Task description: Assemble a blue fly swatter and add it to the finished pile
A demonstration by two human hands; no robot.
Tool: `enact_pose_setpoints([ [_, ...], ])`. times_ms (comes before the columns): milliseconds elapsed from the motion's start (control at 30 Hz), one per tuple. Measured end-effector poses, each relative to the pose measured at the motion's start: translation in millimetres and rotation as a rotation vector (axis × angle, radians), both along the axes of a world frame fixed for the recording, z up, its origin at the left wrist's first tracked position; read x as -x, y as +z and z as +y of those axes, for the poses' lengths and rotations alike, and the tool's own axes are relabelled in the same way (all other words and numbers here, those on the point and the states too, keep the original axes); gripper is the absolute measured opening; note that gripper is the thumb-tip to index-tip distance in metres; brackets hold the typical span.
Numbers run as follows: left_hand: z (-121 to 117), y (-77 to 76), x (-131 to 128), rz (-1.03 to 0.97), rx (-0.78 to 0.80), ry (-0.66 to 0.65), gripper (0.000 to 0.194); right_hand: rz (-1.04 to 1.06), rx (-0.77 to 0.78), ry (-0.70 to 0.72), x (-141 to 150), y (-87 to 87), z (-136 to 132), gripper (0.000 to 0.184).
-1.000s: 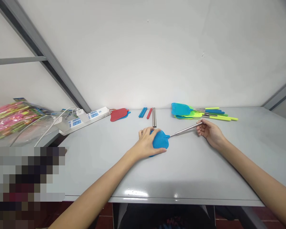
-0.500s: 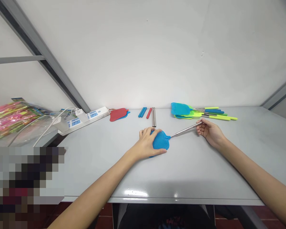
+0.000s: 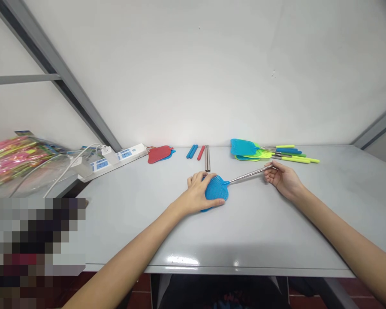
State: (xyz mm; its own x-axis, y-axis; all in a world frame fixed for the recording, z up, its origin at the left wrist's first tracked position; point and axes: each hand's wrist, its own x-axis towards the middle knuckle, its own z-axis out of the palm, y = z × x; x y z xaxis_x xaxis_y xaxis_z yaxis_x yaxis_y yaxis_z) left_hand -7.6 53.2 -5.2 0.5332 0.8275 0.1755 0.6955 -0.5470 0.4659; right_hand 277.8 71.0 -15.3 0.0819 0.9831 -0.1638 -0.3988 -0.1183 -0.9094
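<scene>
In the head view a blue fly swatter (image 3: 218, 191) with a perforated head lies across the middle of the table. My left hand (image 3: 200, 192) grips its head from above, the thumb along the near edge and the fingers over the far side. A slim metal rod (image 3: 248, 175) runs from the head's neck up to the right. Its far end is pinched between the thumb and fingers of my right hand (image 3: 283, 178). No coloured grip shows on this rod. Just beyond my left hand lie two bare metal tubes (image 3: 207, 158).
Along the wall are a red swatter head (image 3: 160, 154) over a blue one, blue grips (image 3: 192, 151), a red grip (image 3: 201, 152) and a pile of swatters (image 3: 244, 147). A power strip (image 3: 125, 155) with cables and plastic-wrapped goods (image 3: 19, 161) are at left.
The swatter's neck has shifted very slightly left and away from me, so the rod slopes a little less. Both hands keep their hold in nearly the same place.
</scene>
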Motion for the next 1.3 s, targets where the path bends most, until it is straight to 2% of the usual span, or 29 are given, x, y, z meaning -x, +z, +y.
enact_pose_setpoints([
  [433,-0.1,-3.3,0.3,0.029,-0.024,-0.001,0.072,-0.034,-0.006,0.014,-1.6,-2.2,0.9,0.019],
  [733,-3.1,2.8,0.5,-0.006,-0.066,0.035,0.077,0.027,0.033,0.016,-2.7,-2.9,1.4,0.017],
  [900,-3.2,5.7,0.4,-0.005,-0.071,0.025,0.079,0.099,0.04,0.095,3.2,0.9,-1.9,0.017],
  [1100,-4.6,5.9,-0.2,0.044,-0.058,-0.005,0.068,0.109,0.058,0.237,23.2,2.6,-10.7,0.018],
  [1300,-5.4,7.8,-2.8,0.041,-0.061,-0.004,0.057,0.149,0.1,0.267,24.9,2.0,-10.7,0.016],
])
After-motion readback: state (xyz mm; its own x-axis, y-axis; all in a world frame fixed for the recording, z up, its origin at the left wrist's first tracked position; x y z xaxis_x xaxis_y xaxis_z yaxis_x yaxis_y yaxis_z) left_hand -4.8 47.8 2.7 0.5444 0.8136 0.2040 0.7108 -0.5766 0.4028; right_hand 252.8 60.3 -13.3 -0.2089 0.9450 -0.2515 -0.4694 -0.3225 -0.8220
